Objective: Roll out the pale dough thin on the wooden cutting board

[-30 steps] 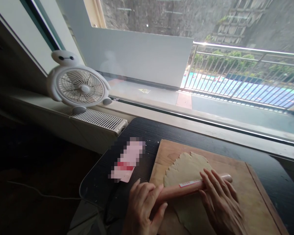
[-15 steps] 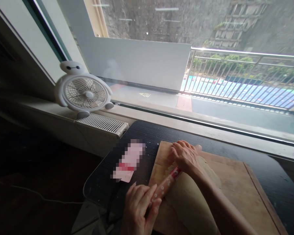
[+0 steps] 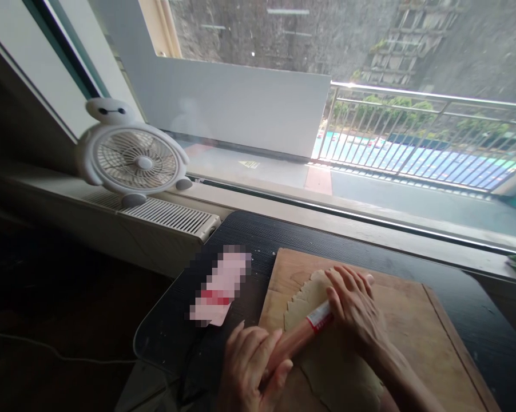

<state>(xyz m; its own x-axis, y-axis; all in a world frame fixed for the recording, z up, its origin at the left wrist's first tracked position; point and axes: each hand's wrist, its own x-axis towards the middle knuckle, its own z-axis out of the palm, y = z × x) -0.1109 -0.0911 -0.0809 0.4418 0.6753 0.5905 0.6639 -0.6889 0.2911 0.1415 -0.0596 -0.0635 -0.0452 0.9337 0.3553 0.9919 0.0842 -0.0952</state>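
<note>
A rolling pin [image 3: 298,340] with a red-and-white label lies slantwise across a thin sheet of pale dough [image 3: 337,372]. The dough has a ragged left edge and is spread over a wooden board [image 3: 406,309]. My left hand [image 3: 253,363] curls round the pin's near end, thumb on the near side. Farther along, my right hand [image 3: 356,303] is over the pin's far end, its fingers draped across it; the pin's tip pokes out beyond them. My right hand and forearm hide part of the dough.
The board rests on a black table [image 3: 249,229]. Left of it lies a pink, blurred-out object [image 3: 223,286]. A white fan [image 3: 133,157] stands on the radiator [image 3: 172,216] by the window. Outside is a metal railing [image 3: 416,134]. A cable [image 3: 64,349] runs at lower left.
The rolling pin has moved right over the dough with both hands on it, and has turned so more white label shows. The dough's upper left part is now uncovered. The view has shifted slightly.
</note>
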